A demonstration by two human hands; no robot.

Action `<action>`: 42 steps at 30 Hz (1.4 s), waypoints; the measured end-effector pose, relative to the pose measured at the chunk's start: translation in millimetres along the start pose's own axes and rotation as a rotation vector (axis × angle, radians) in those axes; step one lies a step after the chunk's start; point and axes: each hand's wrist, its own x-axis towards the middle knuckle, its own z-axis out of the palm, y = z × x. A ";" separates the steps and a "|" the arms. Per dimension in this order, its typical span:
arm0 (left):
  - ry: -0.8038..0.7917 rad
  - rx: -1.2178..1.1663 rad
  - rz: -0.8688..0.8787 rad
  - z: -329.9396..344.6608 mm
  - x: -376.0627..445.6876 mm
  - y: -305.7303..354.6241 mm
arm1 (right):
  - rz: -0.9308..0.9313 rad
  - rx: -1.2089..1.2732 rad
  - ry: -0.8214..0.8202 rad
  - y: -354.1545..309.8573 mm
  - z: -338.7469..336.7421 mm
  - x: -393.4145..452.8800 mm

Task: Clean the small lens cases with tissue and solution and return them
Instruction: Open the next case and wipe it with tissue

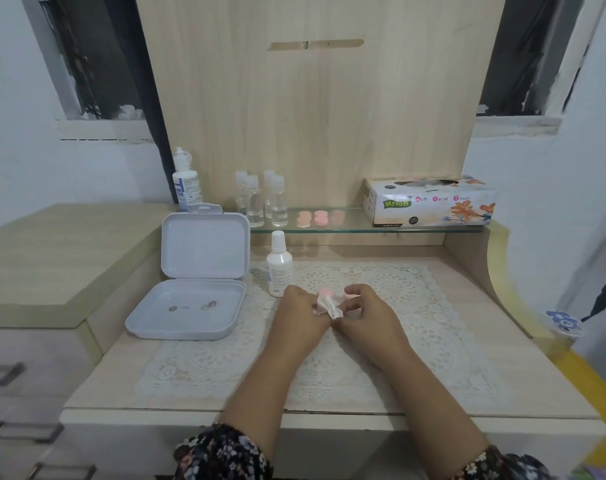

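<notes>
left hand (299, 311) grips tissue (327, 306) | right hand (362, 306) apparently pinches pink case (350, 296)

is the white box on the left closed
No, the white box lies open, its lid upright behind the tray.

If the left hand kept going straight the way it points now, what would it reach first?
Probably the white solution bottle: the left hand, holding a tissue, points up the lace mat toward it. Depth is unclear, so it might pass just right of it.
</notes>
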 end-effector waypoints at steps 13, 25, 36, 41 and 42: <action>0.129 -0.009 -0.028 0.8 2.2 6.9 | -0.077 -0.024 -0.012 1.8 -1.0 -0.5; 0.025 -0.449 -0.022 -10.6 -11.3 15.4 | -0.147 0.341 0.014 2.1 -4.7 -4.8; 0.121 -0.549 -0.099 -14.6 -8.9 12.9 | -0.098 0.479 0.026 -1.3 -5.4 -8.3; 0.241 -0.932 -0.312 -21.1 -2.5 14.7 | -0.125 0.531 0.121 -6.0 -6.6 -9.7; 0.228 -0.925 -0.333 -21.0 -2.0 13.0 | -0.144 0.533 0.125 -6.9 -7.2 -10.2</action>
